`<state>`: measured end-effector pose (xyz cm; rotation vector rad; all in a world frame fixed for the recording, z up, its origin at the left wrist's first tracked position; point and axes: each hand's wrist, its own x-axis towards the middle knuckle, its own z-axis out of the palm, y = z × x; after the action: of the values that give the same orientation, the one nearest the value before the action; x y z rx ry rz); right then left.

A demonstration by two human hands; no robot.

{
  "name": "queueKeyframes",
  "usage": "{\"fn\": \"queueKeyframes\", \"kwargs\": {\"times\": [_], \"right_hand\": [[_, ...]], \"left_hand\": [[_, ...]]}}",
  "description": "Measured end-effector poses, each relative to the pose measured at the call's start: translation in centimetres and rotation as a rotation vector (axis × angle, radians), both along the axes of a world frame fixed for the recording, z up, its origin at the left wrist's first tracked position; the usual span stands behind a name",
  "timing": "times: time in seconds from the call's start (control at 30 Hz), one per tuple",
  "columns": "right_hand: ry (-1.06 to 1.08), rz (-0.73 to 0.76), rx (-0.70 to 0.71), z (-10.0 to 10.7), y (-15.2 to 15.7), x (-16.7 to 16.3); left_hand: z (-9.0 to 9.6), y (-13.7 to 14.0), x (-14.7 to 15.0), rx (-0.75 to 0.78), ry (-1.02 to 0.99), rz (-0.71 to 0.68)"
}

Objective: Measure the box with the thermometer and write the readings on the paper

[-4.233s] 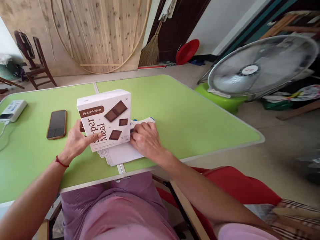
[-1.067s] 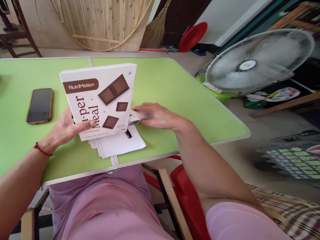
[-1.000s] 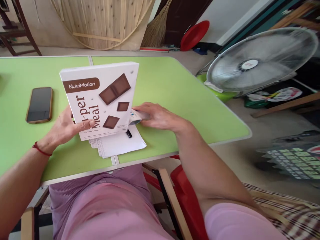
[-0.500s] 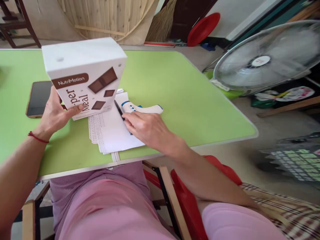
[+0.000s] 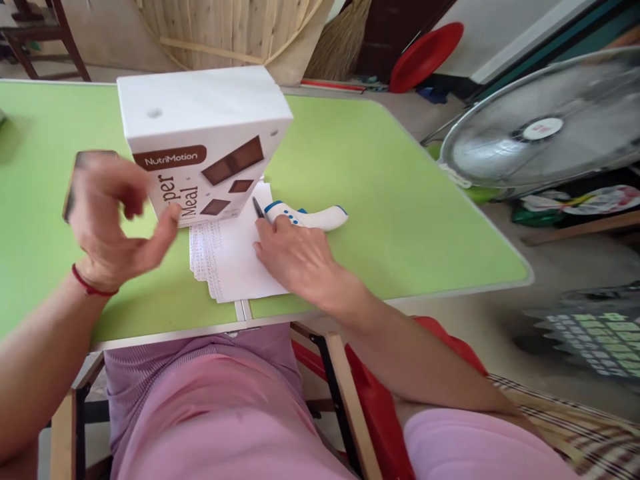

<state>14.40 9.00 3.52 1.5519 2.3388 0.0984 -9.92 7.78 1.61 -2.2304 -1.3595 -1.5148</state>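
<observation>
A white NutriMotion box (image 5: 175, 187) with brown print stands upright on the green table (image 5: 400, 240). Beside its left lower corner is my left hand (image 5: 113, 223), blurred, with fingers curled and the thumb apart from them; nothing is held, and the thumb tip overlaps the box's edge in view. My right hand (image 5: 297, 257) is low over white sheets of paper (image 5: 240, 260), its fingers closed around a dark pen (image 5: 257, 207), of which only the upper end shows. Just beyond those fingers lies a white and blue infrared thermometer (image 5: 325, 217).
A phone (image 5: 70, 193) lies partly hidden behind my left hand. To the right of the table stands a large fan (image 5: 540, 127). Past the far edge are a red basin (image 5: 427, 57) and a straw broom (image 5: 340, 40). Wooden chair arms (image 5: 350, 400) flank my lap.
My left hand has let go of the box and drawn back to its left. The right hand has flattened slightly over the pen. The whole view has shifted a little.
</observation>
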Motion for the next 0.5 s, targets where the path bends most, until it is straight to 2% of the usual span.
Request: {"fn": "queueKeyframes", "kwargs": {"times": [0.03, 0.1, 0.2, 0.3, 0.4, 0.5], "right_hand": [[0.012, 0.009, 0.018, -0.1, 0.1, 0.2], [0.032, 0.053, 0.047, -0.5, 0.2, 0.7], [0.088, 0.147, 0.079, -1.2, 0.3, 1.9], [0.284, 0.180, 0.074, -1.8, 0.7, 3.6], [0.690, 0.198, -0.009, -1.9, 0.9, 5.6], [1.105, 0.267, -0.161, -1.6, 0.7, 7.1]], "left_hand": [[0.1, -0.7, 0.8, 0.105, 0.139, -0.115], [0.2, -1.8, 2.4, -0.131, 0.450, -0.250], [0.0, -2.4, 4.4, -0.510, 0.792, -0.330], [0.1, -2.2, 5.1, -0.705, 0.898, -0.294], [0.6, -2.0, 4.9, -0.783, 0.901, -0.276], [0.9, -1.9, 4.6, -0.806, 0.847, -0.306]]}}
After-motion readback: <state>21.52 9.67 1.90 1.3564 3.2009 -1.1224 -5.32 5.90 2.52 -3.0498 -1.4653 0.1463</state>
